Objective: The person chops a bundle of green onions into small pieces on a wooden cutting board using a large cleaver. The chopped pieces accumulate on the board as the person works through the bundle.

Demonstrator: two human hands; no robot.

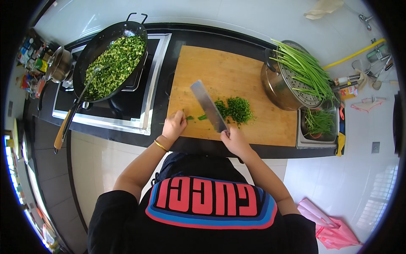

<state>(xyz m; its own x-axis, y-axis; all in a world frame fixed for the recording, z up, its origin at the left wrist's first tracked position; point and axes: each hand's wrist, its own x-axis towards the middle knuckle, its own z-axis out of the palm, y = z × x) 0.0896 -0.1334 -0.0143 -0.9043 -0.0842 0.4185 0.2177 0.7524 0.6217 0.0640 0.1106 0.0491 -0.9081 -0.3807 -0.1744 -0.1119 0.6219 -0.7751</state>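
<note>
My right hand (234, 140) grips the handle of a cleaver (208, 106), whose broad blade slants up and left above the wooden cutting board (220, 63). Right beside the blade lies a pile of finely chopped green chives (239, 111), and the blade hides part of the greens. A few short green pieces (202, 117) show on the blade's left side. My left hand (174, 125) rests at the board's left front edge with its fingers curled closed. Green bits lie by its fingertips; what the fingers hold, if anything, is hidden.
At left, a wok (78, 72) of chopped green and yellow filling with a spatula sits on the stove (146, 114). Beside it stands a small pot (59, 63). At right, long chives (302, 70) lie on a steel steamer pot (275, 86), near a sink (327, 137) holding more greens.
</note>
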